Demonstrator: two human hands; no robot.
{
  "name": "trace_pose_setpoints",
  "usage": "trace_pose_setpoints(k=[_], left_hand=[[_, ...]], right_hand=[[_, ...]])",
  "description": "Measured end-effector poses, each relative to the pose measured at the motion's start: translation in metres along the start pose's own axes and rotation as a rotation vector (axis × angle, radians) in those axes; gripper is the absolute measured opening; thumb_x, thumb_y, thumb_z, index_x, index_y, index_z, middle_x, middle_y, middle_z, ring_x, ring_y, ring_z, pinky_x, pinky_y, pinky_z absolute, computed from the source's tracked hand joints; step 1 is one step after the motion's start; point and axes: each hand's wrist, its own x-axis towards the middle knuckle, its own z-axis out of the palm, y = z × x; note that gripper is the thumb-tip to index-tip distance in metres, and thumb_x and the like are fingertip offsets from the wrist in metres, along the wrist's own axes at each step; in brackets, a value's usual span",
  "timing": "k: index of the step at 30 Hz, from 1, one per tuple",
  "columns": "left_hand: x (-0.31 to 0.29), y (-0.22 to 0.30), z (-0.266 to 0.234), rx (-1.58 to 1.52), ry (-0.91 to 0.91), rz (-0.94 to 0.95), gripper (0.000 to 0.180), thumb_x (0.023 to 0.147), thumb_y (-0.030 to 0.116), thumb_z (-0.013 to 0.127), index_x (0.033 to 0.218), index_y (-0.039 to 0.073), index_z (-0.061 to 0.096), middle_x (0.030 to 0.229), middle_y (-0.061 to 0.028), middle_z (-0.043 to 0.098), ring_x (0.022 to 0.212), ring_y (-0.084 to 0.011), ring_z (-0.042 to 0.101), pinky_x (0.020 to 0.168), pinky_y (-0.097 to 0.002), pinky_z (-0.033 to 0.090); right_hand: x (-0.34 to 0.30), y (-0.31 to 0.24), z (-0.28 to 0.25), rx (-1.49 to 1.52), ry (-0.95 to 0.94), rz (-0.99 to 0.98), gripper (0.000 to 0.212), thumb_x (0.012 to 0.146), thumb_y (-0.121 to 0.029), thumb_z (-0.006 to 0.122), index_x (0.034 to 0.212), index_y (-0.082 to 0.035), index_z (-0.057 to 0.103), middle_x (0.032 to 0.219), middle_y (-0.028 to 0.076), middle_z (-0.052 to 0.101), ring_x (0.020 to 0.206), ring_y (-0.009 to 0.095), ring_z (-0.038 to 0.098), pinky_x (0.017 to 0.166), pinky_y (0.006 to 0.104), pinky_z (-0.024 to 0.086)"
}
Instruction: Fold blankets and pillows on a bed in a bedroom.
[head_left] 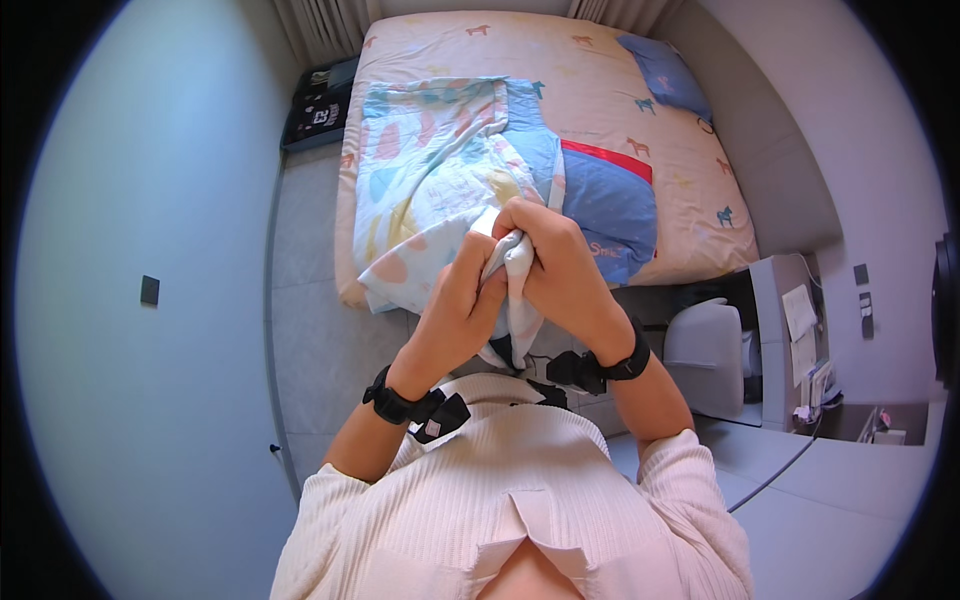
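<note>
A pale quilt (425,155) with pastel patches of blue, pink and yellow lies over the near part of the bed, its near end raised toward me. My left hand (468,285) is closed round a bunched edge of this quilt. Beside it, my right hand (555,250) grips the same bunch from the other side, the two hands almost touching. A white fold pokes out between the fingers, and some cloth hangs below them. Both wrists wear black straps. Right of the quilt lies a blue cloth piece (610,205) with a red band, partly covered by the quilt.
The bed (440,45) has a cream sheet with small horse prints. A blue pillow (665,75) rests at its far right. A dark box (318,110) stands left of the bed. On the right are a grey chair (703,355) and a desk with papers (800,315).
</note>
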Motion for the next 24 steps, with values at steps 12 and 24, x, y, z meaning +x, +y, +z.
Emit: trace_pose_setpoints(k=[12, 24], left_hand=[[0.008, 0.002, -0.021, 0.016, 0.148, 0.058, 0.009, 0.090, 0.006, 0.052, 0.090, 0.002, 0.044, 0.067, -0.0092, 0.048, 0.058, -0.0147, 0.042, 0.054, -0.0273, 0.037], [0.004, -0.008, -0.028, 0.028, 0.055, -0.103, 0.015, 0.088, 0.011, 0.056, 0.088, 0.002, 0.045, 0.064, -0.0084, 0.042, 0.055, -0.0169, 0.038, 0.053, -0.0281, 0.034]], right_hand=[[0.026, -0.009, -0.023, 0.157, -0.464, 0.067, 0.021, 0.085, -0.010, 0.059, 0.103, -0.001, 0.053, 0.088, 0.006, 0.053, 0.080, 0.012, 0.047, 0.074, 0.0250, 0.041], [0.017, 0.022, -0.005, 0.188, -0.303, 0.032, 0.012, 0.087, -0.010, 0.054, 0.091, 0.001, 0.053, 0.071, 0.010, 0.050, 0.065, 0.017, 0.044, 0.061, 0.0274, 0.040]])
